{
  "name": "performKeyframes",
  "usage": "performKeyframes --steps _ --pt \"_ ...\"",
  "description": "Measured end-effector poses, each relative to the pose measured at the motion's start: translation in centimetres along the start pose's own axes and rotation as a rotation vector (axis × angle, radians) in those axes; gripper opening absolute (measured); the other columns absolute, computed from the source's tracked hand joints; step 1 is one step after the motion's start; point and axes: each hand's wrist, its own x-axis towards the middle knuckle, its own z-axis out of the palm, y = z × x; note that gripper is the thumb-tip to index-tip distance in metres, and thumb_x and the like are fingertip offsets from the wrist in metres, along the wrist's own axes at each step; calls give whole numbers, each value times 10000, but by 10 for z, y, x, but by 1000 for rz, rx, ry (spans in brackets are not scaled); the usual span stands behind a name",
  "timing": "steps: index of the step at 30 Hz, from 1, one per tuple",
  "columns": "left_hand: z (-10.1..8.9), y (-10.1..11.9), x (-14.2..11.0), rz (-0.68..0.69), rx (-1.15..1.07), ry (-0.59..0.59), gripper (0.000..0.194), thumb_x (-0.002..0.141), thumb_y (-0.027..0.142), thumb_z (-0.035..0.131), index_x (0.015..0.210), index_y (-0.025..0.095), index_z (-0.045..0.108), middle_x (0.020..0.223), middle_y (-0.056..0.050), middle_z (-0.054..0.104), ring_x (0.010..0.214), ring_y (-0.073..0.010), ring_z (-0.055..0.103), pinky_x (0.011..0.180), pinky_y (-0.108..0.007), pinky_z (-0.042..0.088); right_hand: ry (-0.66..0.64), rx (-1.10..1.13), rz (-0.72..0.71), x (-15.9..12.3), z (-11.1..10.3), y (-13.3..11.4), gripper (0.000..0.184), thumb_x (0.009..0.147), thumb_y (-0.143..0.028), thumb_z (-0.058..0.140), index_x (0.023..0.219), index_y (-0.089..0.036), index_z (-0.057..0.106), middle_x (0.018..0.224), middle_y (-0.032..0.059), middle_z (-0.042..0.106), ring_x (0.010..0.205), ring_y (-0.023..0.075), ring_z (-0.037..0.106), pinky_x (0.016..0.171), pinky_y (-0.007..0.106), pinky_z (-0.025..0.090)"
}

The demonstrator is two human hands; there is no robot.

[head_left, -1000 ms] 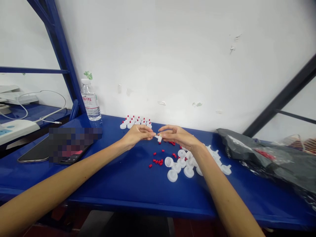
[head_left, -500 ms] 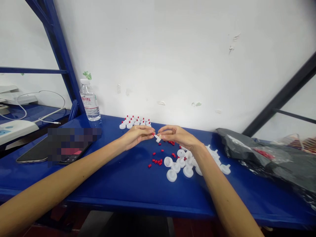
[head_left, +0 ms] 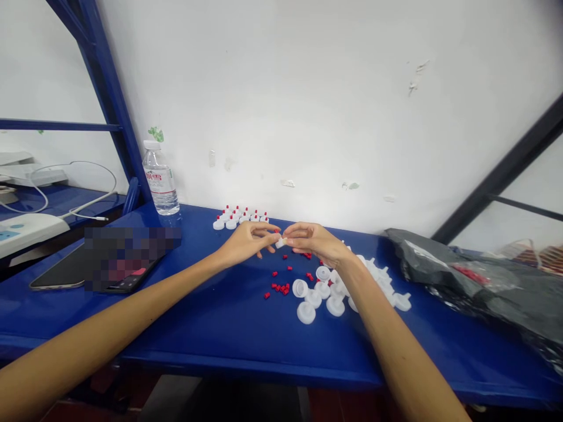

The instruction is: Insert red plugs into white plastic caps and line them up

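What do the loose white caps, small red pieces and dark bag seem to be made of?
White caps: probably plastic, smooth, matte, from soft even shading. Red pieces: perhaps plastic, evenly coloured; too small to judge finish. Dark bag: likely plastic film, with shiny, crinkled edges.

Wht caps (head_left: 307, 312), red tips (head_left: 267, 295): smooth plstc. Tbl (head_left: 211, 328): smooth, glossy. Bag (head_left: 523, 302): crinkly plstc, semi-gloss.

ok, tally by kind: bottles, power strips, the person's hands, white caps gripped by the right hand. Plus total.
Water bottle: 1
Power strip: 1
Left hand and right hand: 2
White cap gripped by the right hand: 1
Total: 5
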Motion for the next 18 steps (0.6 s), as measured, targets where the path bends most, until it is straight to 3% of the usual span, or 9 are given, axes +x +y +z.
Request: performKeyframes --steps 5,9,18 --pt "3 -1 -1 -32 62 -6 723 684 422 834 1322 176 602 1087 -119 745 760 -216 730 521 -251 534 41 2 -9 0 0 0 292 699 -311 865 929 -210 715 964 22 729 904 122 679 794 228 545" --pt "6 -4 -3 -27 100 -10 682 776 431 759 1376 186 547 916 -91 774 693 -210 733 518 -249 522 50 -2 -1 1 2 1 299 694 -317 868 921 -204 710 960 18 723 879 112 682 772 211 548" --pt "7 -9 -10 84 249 -3 533 818 518 697 1201 178 553 739 -33 748 576 -182 702 566 -261 529 -31 59 17 0 1 1 373 683 -273 872 999 -198 688 938 31 738 845 111 704 740 187 560"
